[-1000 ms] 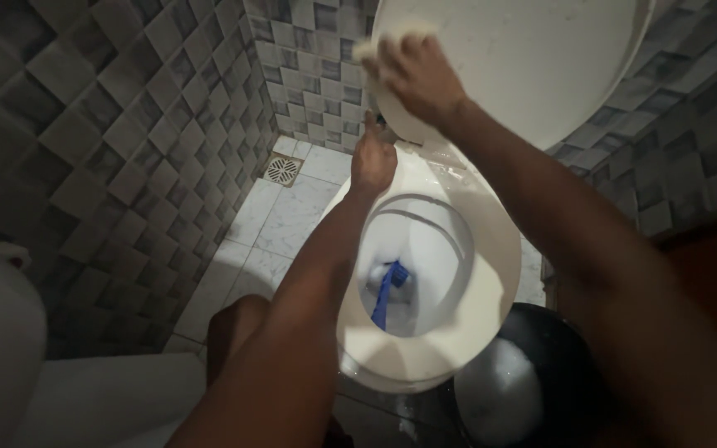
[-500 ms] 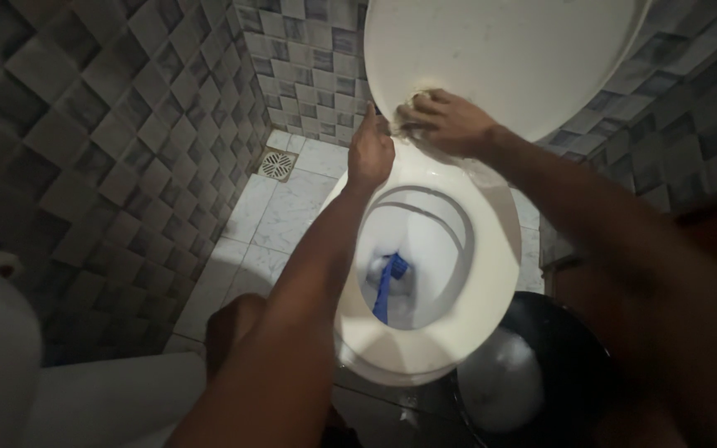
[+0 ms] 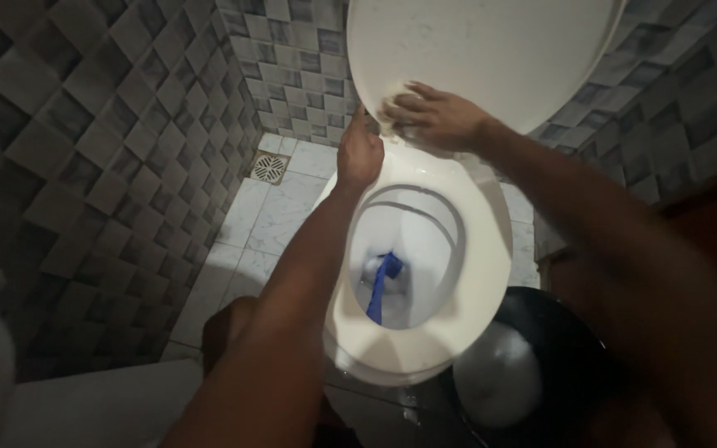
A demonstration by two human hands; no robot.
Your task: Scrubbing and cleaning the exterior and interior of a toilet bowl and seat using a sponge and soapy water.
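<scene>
The toilet seat [image 3: 425,332] and raised lid [image 3: 491,50] look like smooth, glossy plastic — off-white, wet in places. Wall tiles [image 3: 109,141] appear matt ceramic; the floor drain [image 3: 269,168] is metal, the bucket [image 3: 533,373] shiny black plastic.

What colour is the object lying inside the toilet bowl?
Blue: the object in the toilet bowl shows clearly in the head view.

Light: dim overall, brightest on the raised toilet lid [image 3: 491,50] and seat [image 3: 491,249] ahead of me | Shadows: my forearms and the lower right corner go nearly black | Glare: soft sheen on the black bucket [image 3: 533,373] | Focus: slightly soft, grainy; wall tiles [image 3: 85,166] bend at the left edge
</scene>
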